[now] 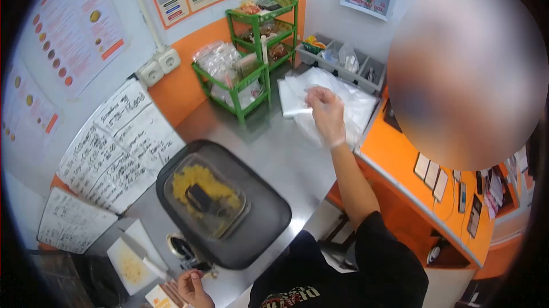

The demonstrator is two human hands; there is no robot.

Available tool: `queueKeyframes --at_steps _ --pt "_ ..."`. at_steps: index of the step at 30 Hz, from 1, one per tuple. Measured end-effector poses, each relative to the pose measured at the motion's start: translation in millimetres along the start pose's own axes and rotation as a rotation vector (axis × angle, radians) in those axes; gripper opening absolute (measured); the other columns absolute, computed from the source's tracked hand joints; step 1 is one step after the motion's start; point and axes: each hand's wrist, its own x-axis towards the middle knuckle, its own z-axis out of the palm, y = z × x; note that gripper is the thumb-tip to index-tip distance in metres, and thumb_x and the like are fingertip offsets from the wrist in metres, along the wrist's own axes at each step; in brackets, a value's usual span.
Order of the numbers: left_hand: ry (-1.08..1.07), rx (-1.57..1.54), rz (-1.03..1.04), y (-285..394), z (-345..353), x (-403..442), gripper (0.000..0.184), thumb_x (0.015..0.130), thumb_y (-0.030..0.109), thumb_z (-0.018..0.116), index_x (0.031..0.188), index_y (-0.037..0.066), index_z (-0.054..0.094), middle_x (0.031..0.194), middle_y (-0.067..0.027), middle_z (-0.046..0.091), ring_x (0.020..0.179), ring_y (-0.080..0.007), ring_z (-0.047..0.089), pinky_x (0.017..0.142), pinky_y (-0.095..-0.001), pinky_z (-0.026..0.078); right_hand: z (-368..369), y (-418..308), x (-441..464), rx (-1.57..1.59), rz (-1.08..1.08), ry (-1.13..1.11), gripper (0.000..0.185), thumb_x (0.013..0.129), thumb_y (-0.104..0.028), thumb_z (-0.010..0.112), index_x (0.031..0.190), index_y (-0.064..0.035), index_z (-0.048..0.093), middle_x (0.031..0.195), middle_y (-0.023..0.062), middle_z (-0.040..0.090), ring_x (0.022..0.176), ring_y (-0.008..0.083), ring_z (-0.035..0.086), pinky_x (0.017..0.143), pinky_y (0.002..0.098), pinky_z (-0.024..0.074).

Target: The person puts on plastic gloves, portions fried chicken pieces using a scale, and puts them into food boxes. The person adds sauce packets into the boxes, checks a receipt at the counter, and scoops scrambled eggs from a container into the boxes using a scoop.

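My right hand is stretched out over a pile of clear plastic bags on the steel counter. Its fingers are curled and pinched together, and a translucent edge at the wrist looks like a thin plastic glove. Whether a bag is between the fingertips I cannot tell. At the lower left, my left hand has its fingers drawn together beside a dark item with a round rim; what it holds, if anything, is too small to make out. A dark tray bears a clear-lidded container of yellow food.
Green racks with packets stand at the back, beside a grey divided bin. A knife lies by a white cutting board. Phones lie on the orange counter. A blurred round shape covers the upper right.
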Motion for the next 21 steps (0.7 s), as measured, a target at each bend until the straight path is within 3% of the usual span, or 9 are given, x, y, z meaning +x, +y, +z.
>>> queueKeyframes --at_steps 3,5,7,9,10,12,15,18,21 --pt "-0.095 -0.094 -0.009 34 92 48 0.008 0.097 0.007 0.063 0.099 0.0 0.065 0.094 -0.0069 0.066 0.084 -0.0132 0.059 0.079 -0.0276 0.049 5 66 134 -0.433 -0.116 -0.069 0.024 0.087 -0.022 0.07 0.103 -0.0037 0.071 0.093 0.0135 0.073 0.087 0.0256 0.069 0.08 0.0361 0.0535" --pt "-0.146 -0.095 0.066 46 152 73 0.008 0.097 0.007 0.063 0.099 0.0 0.066 0.097 -0.0079 0.067 0.087 -0.0138 0.06 0.081 -0.0271 0.048 26 105 221 -0.575 -0.242 -0.17 0.026 0.087 -0.025 0.068 0.105 -0.0065 0.071 0.098 0.0168 0.072 0.092 0.031 0.069 0.085 0.04 0.0526" --pt "-0.151 -0.143 -0.017 66 214 88 0.007 0.096 0.007 0.064 0.099 0.0 0.066 0.097 -0.0088 0.067 0.088 -0.015 0.06 0.082 -0.0283 0.048 54 154 298 -0.655 -0.339 -0.276 0.028 0.088 -0.028 0.065 0.106 -0.0079 0.072 0.101 0.0185 0.071 0.096 0.0347 0.068 0.088 0.0421 0.0522" --pt "-0.009 -0.1 -0.041 66 264 89 0.008 0.095 0.006 0.064 0.1 0.0 0.066 0.097 -0.0094 0.067 0.089 -0.0155 0.061 0.084 -0.0291 0.048 102 205 362 -0.651 -0.403 -0.356 0.029 0.09 -0.03 0.063 0.105 -0.0078 0.073 0.101 0.0185 0.071 0.098 0.0365 0.068 0.088 0.0423 0.0525" --pt "0.049 -0.071 -0.048 67 281 89 0.008 0.095 0.006 0.064 0.1 -0.001 0.066 0.097 -0.0098 0.067 0.09 -0.0158 0.061 0.084 -0.0295 0.048 124 213 384 -0.769 -0.285 -0.468 0.034 0.09 -0.033 0.061 0.111 -0.0076 0.07 0.108 0.0174 0.07 0.103 0.035 0.066 0.092 0.0415 0.051" --pt "0.125 -0.042 -0.048 72 313 84 0.01 0.096 0.004 0.063 0.103 -0.002 0.066 0.097 -0.0111 0.068 0.089 -0.0175 0.062 0.084 -0.0318 0.049 167 218 421 -1.005 -0.065 -0.71 0.046 0.091 -0.04 0.059 0.123 -0.0073 0.066 0.123 0.0152 0.067 0.115 0.0319 0.063 0.099 0.0398 0.048" --pt "0.194 -0.01 -0.045 83 344 81 0.011 0.096 0.003 0.061 0.105 -0.002 0.066 0.096 -0.0118 0.068 0.087 -0.0186 0.062 0.083 -0.0335 0.05 217 250 444 -0.998 -0.117 -0.86 0.058 0.096 -0.051 0.042 0.139 -0.0133 0.054 0.146 0.0153 0.05 0.137 0.0274 0.046 0.115 0.0403 0.0319" --pt "0.282 0.004 -0.03 95 370 84 0.01 0.097 0.003 0.06 0.104 -0.001 0.065 0.095 -0.0122 0.067 0.087 -0.0184 0.061 0.083 -0.0337 0.05 257 292 449 -0.997 -0.119 -0.816 0.062 0.096 -0.053 0.038 0.144 -0.0152 0.047 0.154 0.0109 0.041 0.144 0.0277 0.034 0.119 0.0412 0.0246" --pt "0.343 0.079 -0.114 111 392 82 0.009 0.097 0.006 0.061 0.101 -0.001 0.064 0.095 -0.0122 0.067 0.087 -0.0179 0.061 0.084 -0.0332 0.05 261 296 444 -0.948 -0.125 -0.687 0.061 0.096 -0.053 0.039 0.143 -0.0154 0.049 0.154 0.0108 0.04 0.143 0.0303 0.034 0.118 0.042 0.0264"
